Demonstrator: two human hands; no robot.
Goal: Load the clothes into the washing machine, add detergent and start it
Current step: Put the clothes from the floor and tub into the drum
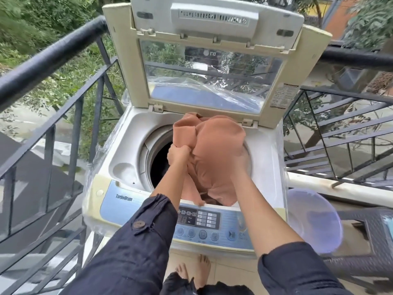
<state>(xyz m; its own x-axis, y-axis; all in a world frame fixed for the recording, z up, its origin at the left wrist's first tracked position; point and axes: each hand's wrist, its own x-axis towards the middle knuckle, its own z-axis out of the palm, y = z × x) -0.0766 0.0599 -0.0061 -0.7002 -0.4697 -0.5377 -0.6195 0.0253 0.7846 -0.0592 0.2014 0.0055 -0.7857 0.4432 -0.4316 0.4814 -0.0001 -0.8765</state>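
Well, I have the terracotta cloth (214,150) bunched up over the open drum (158,162) of the washing machine (119,167). Most of it is held above the opening, and its lower edge trails down over the front rim, touching the top of the control panel (161,213). My left hand (178,154) is clenched on a fistful of fabric near the cloth's left side. My right forearm (257,201) runs up underneath the cloth and the right hand is buried there, so I cannot tell how its fingers lie.

I judge this piece light, limp and non-slippery: it folds and billows wherever it is unsupported, so nothing about it is fragile. It will, however, sag and catch on the rim. Gathering it by thick handfuls near the middle, rather than by a corner, should keep loose ends from hanging outside the tub.

For writing, I read "TurboDrum" (124,197) on the blue panel, and the LG logo (210,53) appears mirrored through the glass of the raised lid (214,24). A play/pause symbol marks one round button (231,234). The sticker (281,96) on the lid's side and the small panel icons are too fine to read.
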